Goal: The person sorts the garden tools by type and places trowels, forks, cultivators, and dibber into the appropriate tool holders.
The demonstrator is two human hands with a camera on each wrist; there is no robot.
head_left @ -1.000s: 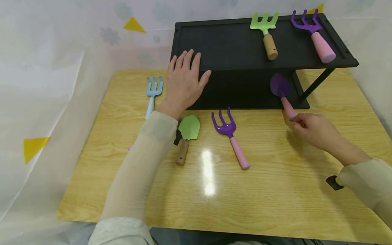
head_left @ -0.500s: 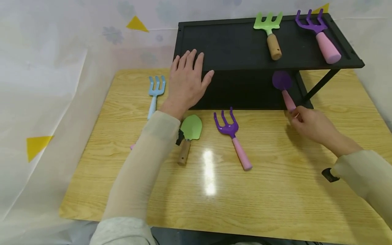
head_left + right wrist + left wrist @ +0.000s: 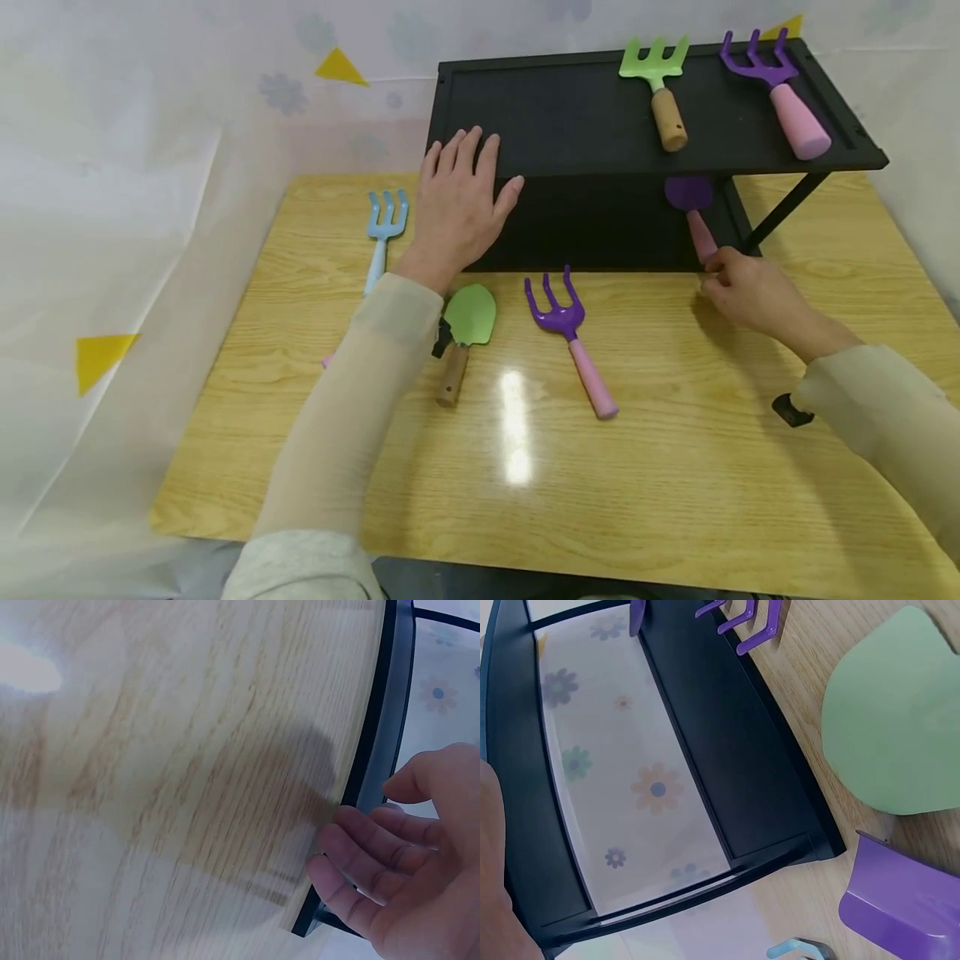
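Across the wooden table (image 3: 675,467) I saw the left hand (image 3: 459,204) spread atop a black shelf (image 3: 555,112) at twelve o'clock, the right hand (image 3: 753,292) pinching a purple trowel (image 3: 690,195) at its lower level towards two.

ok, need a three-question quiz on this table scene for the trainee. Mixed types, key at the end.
1. True or false: the left hand holds the blue fork.
2. Which tool's handle is the right hand touching?
3. Fill in: on top of the shelf lie a green fork and a ____ fork.

Key
1. False; it rests on the shelf.
2. The purple trowel.
3. purple
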